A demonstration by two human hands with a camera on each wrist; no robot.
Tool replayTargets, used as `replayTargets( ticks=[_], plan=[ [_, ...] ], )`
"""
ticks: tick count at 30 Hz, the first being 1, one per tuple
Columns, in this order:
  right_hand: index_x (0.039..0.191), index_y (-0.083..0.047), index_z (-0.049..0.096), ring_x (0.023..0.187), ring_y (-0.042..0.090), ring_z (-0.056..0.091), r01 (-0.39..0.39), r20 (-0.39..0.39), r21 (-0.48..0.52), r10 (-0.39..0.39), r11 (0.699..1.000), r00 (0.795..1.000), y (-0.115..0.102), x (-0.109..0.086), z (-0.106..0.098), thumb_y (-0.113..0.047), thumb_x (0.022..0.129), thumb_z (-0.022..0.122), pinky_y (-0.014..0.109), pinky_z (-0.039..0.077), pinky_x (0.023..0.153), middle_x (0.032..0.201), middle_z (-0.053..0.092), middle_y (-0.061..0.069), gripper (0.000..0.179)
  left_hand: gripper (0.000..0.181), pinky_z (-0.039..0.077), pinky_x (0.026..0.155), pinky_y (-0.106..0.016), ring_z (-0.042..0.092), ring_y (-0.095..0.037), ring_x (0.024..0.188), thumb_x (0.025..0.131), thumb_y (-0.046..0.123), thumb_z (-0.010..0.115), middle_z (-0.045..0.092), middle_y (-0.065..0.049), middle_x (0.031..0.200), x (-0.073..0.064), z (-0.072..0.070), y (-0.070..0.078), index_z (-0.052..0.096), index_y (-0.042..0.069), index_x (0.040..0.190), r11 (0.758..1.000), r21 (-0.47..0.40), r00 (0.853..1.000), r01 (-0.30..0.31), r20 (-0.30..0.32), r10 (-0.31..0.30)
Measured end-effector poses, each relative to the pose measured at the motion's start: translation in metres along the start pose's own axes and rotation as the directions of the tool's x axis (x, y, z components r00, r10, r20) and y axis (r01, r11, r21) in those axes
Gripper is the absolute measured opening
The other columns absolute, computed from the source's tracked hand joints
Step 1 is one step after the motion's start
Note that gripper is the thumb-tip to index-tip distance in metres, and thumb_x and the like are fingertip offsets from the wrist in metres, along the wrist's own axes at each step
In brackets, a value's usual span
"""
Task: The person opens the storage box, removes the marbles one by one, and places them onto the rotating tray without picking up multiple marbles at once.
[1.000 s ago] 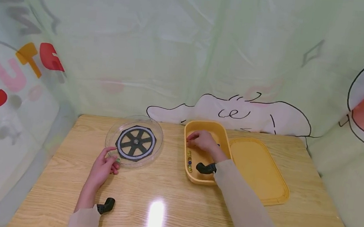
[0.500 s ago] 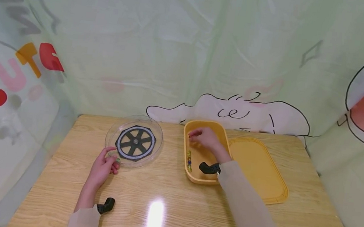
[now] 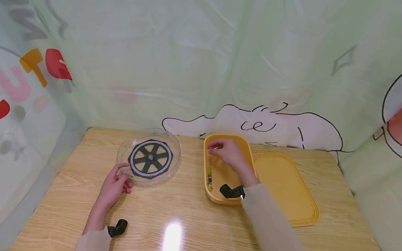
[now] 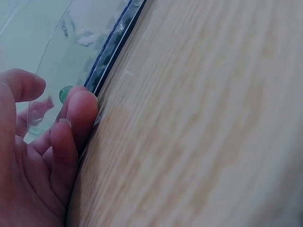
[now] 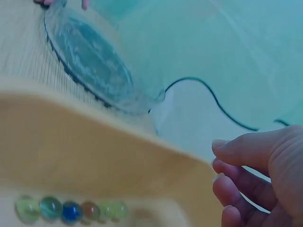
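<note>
My left hand [image 3: 115, 184] grips the near-left edge of a clear round dish [image 3: 175, 147], its fingers bent about the see-through wall. A small green marble [image 4: 65, 93] shows at its fingertips in the left wrist view. Inside the dish is a black spoked wheel shape [image 3: 150, 157] with a pale ring. Over the left side of a yellow tub [image 3: 220, 200], my right hand [image 3: 228, 151] has thumb and index fingertips close together; I cannot tell whether something small is between them. A row of several coloured glass marbles [image 5: 72, 212] lies along the tub's left wall.
A flat yellow lid [image 3: 286, 187] lies on the wooden table [image 3: 150, 222], right of the tub and partly under the right forearm. Behind the table hangs a printed pale green curtain [image 3: 193, 59]. Black wrist cameras [image 3: 231, 191] stick out from both sleeves.
My right hand has risen slightly from the tub's left wall, and a reddish spot earlier at its fingertips no longer shows. The left hand and dish have stayed put.
</note>
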State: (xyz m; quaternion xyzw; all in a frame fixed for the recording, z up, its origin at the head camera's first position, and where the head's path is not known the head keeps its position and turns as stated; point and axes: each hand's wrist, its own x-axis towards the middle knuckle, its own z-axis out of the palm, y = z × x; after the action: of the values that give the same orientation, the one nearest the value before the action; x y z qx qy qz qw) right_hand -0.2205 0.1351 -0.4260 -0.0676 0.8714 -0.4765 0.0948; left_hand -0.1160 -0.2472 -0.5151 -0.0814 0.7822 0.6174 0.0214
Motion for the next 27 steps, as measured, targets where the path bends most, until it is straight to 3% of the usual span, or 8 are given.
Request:
replayTargets(
  ticks=[15,21,27],
  plan=[
    [0.105,-0.005,0.074,0.086,0.023,0.059,0.117,-0.012,0.057,-0.117,0.991,0.993,-0.034,-0.009,0.022,-0.01,0.088,0.075,0.03,0.049,0.072,0.097,0.071,0.004,0.018,0.034,0.055,0.059,-0.03,0.061,-0.02,0.058,0.104,0.01,0.047,0.062,-0.015,0.074,0.001,0.001,0.0,0.045,0.012,0.138,1.0,-0.009,1.0,0.02,-0.001,-0.02],
    [0.104,-0.008,0.074,0.083,0.02,0.058,0.157,0.018,0.034,-0.158,0.987,0.987,-0.05,-0.007,0.043,-0.012,0.088,0.075,0.027,0.048,0.067,0.092,0.07,0.001,0.016,0.034,0.055,0.06,-0.03,0.061,-0.02,0.06,0.105,0.012,0.047,0.062,-0.013,0.075,0.0,-0.001,0.001,0.044,0.013,0.139,0.999,0.018,0.999,0.041,-0.005,-0.041],
    [0.105,-0.004,0.075,0.081,0.02,0.057,0.222,0.055,0.029,-0.224,0.975,0.973,-0.062,-0.003,0.068,-0.008,0.087,0.075,0.026,0.047,0.065,0.092,0.07,0.002,0.018,0.034,0.055,0.06,-0.03,0.061,-0.019,0.059,0.104,0.011,0.048,0.062,-0.013,0.074,-0.001,0.0,0.002,0.045,0.013,0.138,0.999,-0.01,0.999,0.044,0.002,-0.044]
  ],
)
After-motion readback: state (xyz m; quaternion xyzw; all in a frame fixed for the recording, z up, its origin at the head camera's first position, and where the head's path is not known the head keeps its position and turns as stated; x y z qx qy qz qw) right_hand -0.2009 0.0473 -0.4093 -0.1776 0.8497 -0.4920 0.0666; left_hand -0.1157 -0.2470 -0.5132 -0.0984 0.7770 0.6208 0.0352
